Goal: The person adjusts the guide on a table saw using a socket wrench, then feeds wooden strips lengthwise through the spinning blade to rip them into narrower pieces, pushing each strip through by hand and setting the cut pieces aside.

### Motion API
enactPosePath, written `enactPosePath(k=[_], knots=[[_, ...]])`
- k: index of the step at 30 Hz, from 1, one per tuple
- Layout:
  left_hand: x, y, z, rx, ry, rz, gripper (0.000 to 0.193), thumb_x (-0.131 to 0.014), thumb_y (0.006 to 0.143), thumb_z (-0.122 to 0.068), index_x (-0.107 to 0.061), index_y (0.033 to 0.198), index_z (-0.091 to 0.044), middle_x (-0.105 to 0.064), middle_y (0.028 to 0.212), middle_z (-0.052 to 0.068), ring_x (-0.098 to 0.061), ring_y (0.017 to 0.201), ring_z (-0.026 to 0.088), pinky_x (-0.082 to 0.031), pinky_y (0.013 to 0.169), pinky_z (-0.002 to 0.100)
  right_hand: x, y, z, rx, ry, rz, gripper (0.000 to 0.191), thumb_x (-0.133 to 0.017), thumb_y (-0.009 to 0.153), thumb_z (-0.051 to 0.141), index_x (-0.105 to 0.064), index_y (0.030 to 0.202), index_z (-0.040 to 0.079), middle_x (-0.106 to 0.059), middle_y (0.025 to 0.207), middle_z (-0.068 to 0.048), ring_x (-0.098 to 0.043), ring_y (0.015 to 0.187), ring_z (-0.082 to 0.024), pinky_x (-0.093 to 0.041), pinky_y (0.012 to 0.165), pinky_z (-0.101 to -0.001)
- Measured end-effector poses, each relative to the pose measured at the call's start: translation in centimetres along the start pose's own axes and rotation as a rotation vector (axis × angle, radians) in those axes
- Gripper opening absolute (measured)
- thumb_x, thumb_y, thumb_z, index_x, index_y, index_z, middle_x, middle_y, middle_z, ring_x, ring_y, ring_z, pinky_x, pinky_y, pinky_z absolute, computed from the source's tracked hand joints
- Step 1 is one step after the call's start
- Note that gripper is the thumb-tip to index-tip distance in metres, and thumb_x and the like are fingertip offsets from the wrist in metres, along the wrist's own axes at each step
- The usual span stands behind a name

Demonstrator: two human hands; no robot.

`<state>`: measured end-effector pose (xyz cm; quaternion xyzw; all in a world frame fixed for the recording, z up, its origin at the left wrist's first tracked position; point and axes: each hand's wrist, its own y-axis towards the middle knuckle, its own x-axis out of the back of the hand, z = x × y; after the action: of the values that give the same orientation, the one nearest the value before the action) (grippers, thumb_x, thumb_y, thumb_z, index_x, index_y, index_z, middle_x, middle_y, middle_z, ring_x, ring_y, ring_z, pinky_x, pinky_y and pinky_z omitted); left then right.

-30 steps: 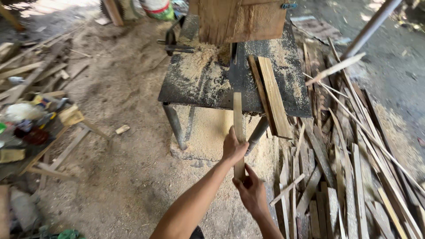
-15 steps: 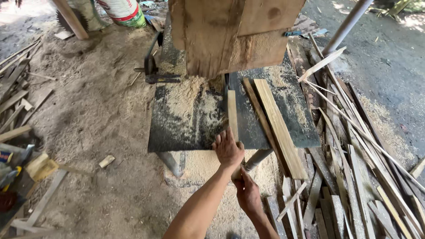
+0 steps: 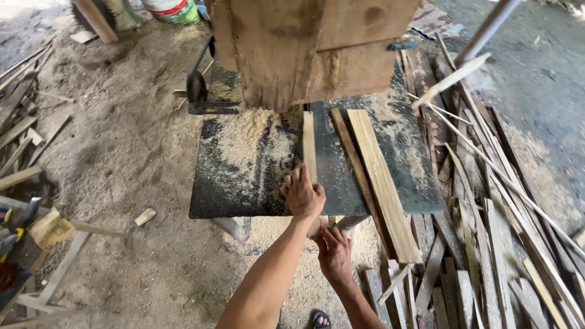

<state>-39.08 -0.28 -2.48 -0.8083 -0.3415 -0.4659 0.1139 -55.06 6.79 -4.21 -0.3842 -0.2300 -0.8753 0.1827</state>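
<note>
Since half a second ago both hands have travelled forward with the thin wooden strip (image 3: 309, 146), so more of its length now lies on the dark tabletop (image 3: 244, 183) and its far end sits closer to the big wooden housing (image 3: 304, 49) ahead of the hands. The left hand (image 3: 303, 195) has come fully onto the tabletop's near edge, fingers spread flat and pressing down on the strip. The right hand (image 3: 334, 253) stays just behind it, off the edge, loosely curled around the strip's near end; how tight that grip is cannot be told.

The strip is pale, narrow and straight, lying flat and running away from the hands toward the housing. Left of it, sawdust (image 3: 250, 137) is heaped on the tabletop. Right of the hands two longer planks (image 3: 381, 176) rest side by side, tilted across the tabletop and overhanging its near edge. Farther right, a pile of slats (image 3: 487, 244) covers the ground, and a small wood offcut (image 3: 145, 216) lies on the sawdusty floor to the left
</note>
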Motion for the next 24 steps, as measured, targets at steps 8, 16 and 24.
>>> enactPosePath(k=[8,16,24], knots=[[-0.2,2.5,0.4,0.0,-0.066,-0.048,0.078,-0.068,0.086,-0.028,-0.04,0.153,-0.003,-0.051,0.139,0.014,-0.046,0.128,0.031,-0.038,0.107,0.049,0.1,2.4,0.9,0.049,-0.11,-0.065,0.03,-0.071,0.089,0.031,-0.076,0.112,0.012,-0.069,0.094,0.001,-0.055,0.086,-0.021,-0.036,0.081,-0.0408],[-0.6,5.2,-0.1,0.007,-0.017,-0.068,0.074,-0.067,0.085,-0.028,-0.041,0.151,-0.005,-0.05,0.142,0.015,-0.047,0.128,0.032,-0.039,0.104,0.052,0.1,5.2,0.7,0.048,-0.172,-0.036,0.029,-0.072,0.089,0.032,-0.078,0.111,0.014,-0.068,0.092,0.004,-0.049,0.081,-0.019,-0.035,0.081,-0.0402],[-0.1,7.5,-0.6,0.026,-0.024,-0.029,0.073,-0.065,0.085,-0.025,-0.041,0.151,-0.005,-0.049,0.143,0.014,-0.045,0.131,0.033,-0.037,0.105,0.054,-0.2,7.8,1.1,0.22,-0.187,-0.148,0.042,-0.069,0.091,0.025,-0.071,0.133,0.02,-0.07,0.112,0.005,-0.054,0.093,-0.017,-0.038,0.089,-0.0403]])
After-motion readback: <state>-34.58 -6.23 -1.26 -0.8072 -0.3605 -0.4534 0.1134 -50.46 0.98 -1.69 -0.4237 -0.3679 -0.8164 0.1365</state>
